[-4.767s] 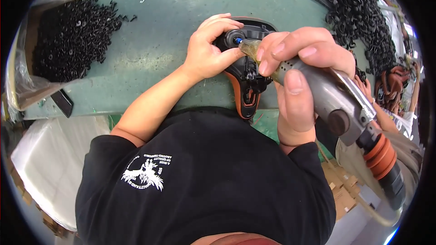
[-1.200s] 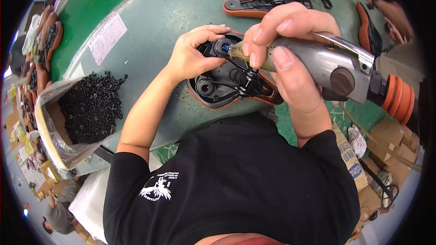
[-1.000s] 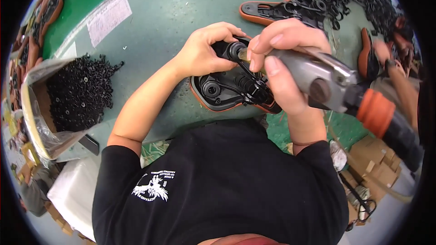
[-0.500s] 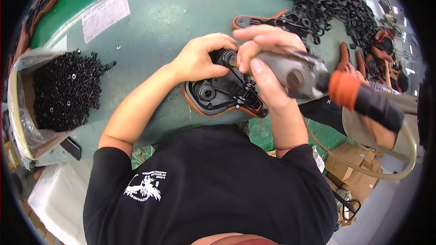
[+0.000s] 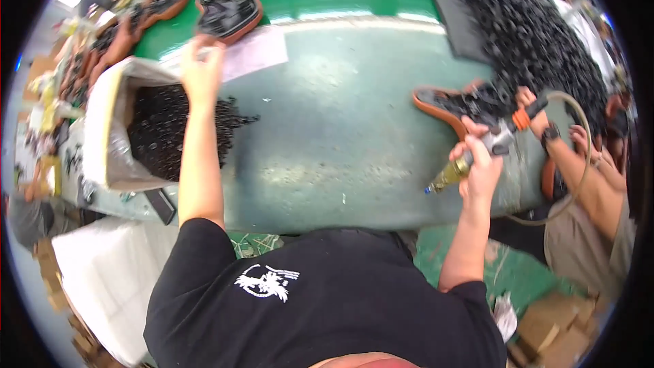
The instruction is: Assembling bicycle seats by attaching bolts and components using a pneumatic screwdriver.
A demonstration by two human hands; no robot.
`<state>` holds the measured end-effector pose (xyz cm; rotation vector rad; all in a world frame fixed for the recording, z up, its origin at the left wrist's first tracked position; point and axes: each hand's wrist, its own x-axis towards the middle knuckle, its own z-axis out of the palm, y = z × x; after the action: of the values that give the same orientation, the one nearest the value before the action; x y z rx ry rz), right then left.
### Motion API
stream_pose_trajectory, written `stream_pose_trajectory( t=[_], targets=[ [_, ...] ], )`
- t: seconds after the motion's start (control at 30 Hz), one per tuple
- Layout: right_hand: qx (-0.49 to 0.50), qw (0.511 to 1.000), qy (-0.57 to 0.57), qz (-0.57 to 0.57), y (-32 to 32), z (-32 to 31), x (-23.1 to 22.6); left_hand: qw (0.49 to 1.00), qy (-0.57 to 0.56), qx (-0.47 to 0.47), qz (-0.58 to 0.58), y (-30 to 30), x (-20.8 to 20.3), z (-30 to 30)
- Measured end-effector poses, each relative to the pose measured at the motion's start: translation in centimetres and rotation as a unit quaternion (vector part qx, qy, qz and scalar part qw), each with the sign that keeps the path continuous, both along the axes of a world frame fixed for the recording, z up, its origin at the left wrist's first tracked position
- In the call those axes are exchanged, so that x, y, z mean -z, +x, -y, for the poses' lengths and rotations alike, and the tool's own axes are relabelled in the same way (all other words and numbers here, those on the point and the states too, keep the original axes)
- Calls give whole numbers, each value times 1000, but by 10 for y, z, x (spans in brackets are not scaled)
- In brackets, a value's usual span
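Power screwdriver: the right hand [image 5: 482,163] has its grip clamped round a grey power screwdriver [image 5: 477,153] with a brass-coloured nose, an orange collar at its rear and a pale hose looping off toward the table's right edge. The tool lies slanted, its tip pointing down-left toward the near edge, above bare table surface.
Right hand: it hangs over the right part of the table [image 5: 340,143], close to the near edge, with the fingers wrapped over the tool's body.
Orange-and-black part: an orange-rimmed part with a black inside [image 5: 453,103] lies just beyond the right hand, toward the far right of the table, next to the tool's rear end.
Left hand: the left hand [image 5: 202,71] reaches out toward the far left of the table, over the far rim of the box. Whether its grip is apart or closed on anything, I cannot tell.
Box: an open cardboard box with a clear liner [image 5: 109,129] sits at the table's left edge, full of small black parts [image 5: 163,136], some spilling onto the table.
Second part: another orange-and-black part [image 5: 230,15] lies beyond the left hand at the far edge.
Black heap: a large heap of black pieces [image 5: 538,34] fills the far right corner.
Neighbour: another person's forearm [image 5: 579,170] rests at the right edge.
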<state>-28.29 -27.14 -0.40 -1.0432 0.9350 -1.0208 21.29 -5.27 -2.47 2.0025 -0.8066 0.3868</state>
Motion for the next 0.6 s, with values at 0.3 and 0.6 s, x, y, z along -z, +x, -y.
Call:
stream_pose_trajectory(
  t=[0.3,0.6],
  targets=[
    [-105,994,13,-9,60,17,22,929,359,90,29,-107,31,-96],
    [-486,865,42,-114,-13,-32,-5,966,231,92,67,-101,46,-91]
  ],
)
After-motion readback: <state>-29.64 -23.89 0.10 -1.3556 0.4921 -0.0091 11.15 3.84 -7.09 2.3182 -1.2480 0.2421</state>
